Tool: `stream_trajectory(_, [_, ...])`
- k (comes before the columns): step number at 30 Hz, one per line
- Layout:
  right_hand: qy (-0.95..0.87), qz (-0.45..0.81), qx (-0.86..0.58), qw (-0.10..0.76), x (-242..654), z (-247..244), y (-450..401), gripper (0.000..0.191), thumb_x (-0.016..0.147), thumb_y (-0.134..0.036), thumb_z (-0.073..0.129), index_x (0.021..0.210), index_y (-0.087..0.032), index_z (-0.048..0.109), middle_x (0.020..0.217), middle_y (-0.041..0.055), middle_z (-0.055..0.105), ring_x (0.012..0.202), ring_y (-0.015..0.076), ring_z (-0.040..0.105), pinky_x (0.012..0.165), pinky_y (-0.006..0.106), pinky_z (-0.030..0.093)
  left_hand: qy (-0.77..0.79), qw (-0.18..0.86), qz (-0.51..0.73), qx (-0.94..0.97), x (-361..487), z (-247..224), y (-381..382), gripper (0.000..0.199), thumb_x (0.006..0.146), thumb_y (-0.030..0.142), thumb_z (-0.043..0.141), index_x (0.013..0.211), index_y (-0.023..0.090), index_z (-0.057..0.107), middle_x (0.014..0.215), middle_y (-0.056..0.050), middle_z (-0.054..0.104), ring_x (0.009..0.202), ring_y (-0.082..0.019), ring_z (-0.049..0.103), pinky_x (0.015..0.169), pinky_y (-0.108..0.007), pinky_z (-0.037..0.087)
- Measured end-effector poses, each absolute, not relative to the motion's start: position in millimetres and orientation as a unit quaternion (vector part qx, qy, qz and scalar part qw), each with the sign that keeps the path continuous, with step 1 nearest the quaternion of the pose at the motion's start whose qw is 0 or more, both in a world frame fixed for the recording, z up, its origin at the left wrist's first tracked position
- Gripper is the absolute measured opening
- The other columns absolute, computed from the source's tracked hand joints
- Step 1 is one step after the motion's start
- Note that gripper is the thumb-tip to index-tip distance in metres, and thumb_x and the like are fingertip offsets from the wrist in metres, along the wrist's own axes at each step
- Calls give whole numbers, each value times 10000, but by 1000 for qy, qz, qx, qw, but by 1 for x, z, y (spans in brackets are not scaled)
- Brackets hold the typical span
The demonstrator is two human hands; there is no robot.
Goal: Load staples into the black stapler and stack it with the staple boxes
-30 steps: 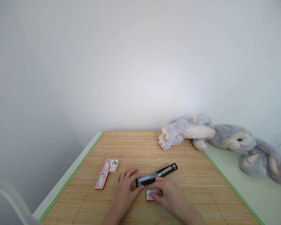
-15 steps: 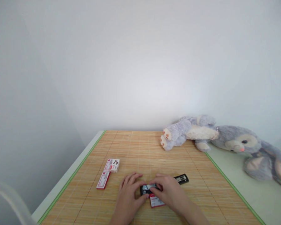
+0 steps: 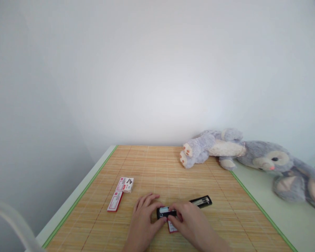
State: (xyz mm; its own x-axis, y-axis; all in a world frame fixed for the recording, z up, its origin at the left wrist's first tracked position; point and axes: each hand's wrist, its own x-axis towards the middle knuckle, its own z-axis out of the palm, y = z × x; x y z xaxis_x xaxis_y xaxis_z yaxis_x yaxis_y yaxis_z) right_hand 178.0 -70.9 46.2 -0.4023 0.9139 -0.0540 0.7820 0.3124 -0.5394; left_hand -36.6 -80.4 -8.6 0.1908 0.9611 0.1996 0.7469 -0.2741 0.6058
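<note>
An opened black stapler (image 3: 206,201) lies slantwise on the mat in front of me, its metal rail showing at the right end. My left hand (image 3: 145,219) grips its left end between thumb and forefinger, the other fingers stretched forward. Over the stapler's middle, my right hand (image 3: 191,221) has its thumb and fingers closed on it; whether a small part sits between the fingertips is hidden. Just below the stapler, partly covered by my right hand, is a red and white box (image 3: 172,226).
Small red and white boxes (image 3: 114,201) lie to the left, one printed with a stapler picture (image 3: 128,184). A grey plush rabbit (image 3: 225,148) lies across the back right, partly off the bamboo mat (image 3: 152,164). A pale curved bar (image 3: 13,220) crosses the lower left corner.
My right hand has shifted and its fingers have lowered over the stapler, covering more of the red and white box. More of the stapler's right part shows. My left hand stays put.
</note>
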Motion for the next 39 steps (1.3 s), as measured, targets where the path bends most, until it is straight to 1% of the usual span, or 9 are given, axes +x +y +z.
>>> stream_trajectory(3, [-811, 225, -516, 161, 203, 52, -66, 172, 865, -248, 693, 1004, -297, 782, 955, 22, 732, 941, 227, 644, 811, 300, 428, 573, 195, 279, 746, -37, -8, -81, 326, 799, 373, 796, 1120, 401, 742, 1421, 10, 631, 1396, -291, 474, 1182, -547, 330])
stream_trajectory(6, [-801, 154, -542, 202, 249, 53, -55, 521, 759, -230, 783, 1271, -296, 707, 1326, 77, 644, 1280, 303, 521, 1083, 392, 373, 573, 199, 282, 744, -37, -6, -81, 326, 791, 370, 801, 1110, 401, 745, 1414, 13, 637, 1389, -292, 482, 1178, -548, 338])
stream_trajectory(7, [-795, 153, -553, 198, 263, 53, -53, 614, 735, -237, 799, 1334, -288, 670, 1383, 87, 615, 1330, 318, 488, 1121, 415, 348, 572, 199, 284, 743, -37, -6, -81, 323, 788, 365, 801, 1105, 397, 749, 1411, 9, 638, 1384, -294, 487, 1175, -548, 344])
stream_trajectory(12, [-770, 293, -543, 164, 299, 63, -49, 291, 831, -220, 659, 1101, -277, 753, 1055, 31, 749, 1009, 259, 665, 904, 352, 483, 579, 195, 292, 736, -35, -7, -80, 318, 794, 355, 785, 1107, 400, 757, 1392, 1, 650, 1366, -298, 506, 1162, -545, 369])
stream_trajectory(19, [-756, 386, -481, 219, 275, 78, -39, 164, 819, -333, 751, 945, -232, 722, 911, -4, 696, 835, 199, 620, 751, 294, 457, 584, 191, 280, 738, -34, -6, -79, 308, 818, 362, 767, 1121, 410, 744, 1403, 12, 640, 1372, -291, 499, 1169, -553, 354])
stream_trajectory(23, [-762, 402, -448, 240, 245, 77, -33, 182, 814, -339, 768, 833, -212, 639, 815, -39, 596, 752, 153, 550, 692, 261, 418, 580, 189, 281, 741, -34, -7, -80, 318, 817, 377, 774, 1133, 402, 744, 1398, 0, 642, 1366, -297, 503, 1163, -549, 365])
stream_trajectory(30, [-808, 351, -425, 209, 185, 55, -31, 228, 702, -138, 794, 795, -205, 597, 802, -65, 540, 745, 126, 513, 636, 222, 335, 575, 186, 291, 742, -35, -9, -79, 367, 845, 398, 747, 1211, 394, 721, 1394, -22, 644, 1351, -298, 518, 1150, -529, 392])
stream_trajectory(35, [-821, 310, -440, 191, 179, 48, -31, 223, 709, -173, 818, 851, -213, 650, 860, -51, 576, 781, 131, 545, 651, 219, 336, 575, 188, 292, 741, -37, -12, -77, 358, 847, 411, 749, 1203, 405, 710, 1380, 8, 646, 1343, -277, 522, 1153, -501, 394])
stream_trajectory(39, [-800, 297, -482, 198, 192, 44, -29, 218, 751, -264, 812, 919, -221, 681, 843, -42, 627, 775, 145, 567, 658, 231, 336, 586, 184, 326, 719, -37, -14, -83, 354, 899, 356, 658, 1251, 321, 673, 1356, -50, 637, 1310, -277, 539, 1133, -497, 421])
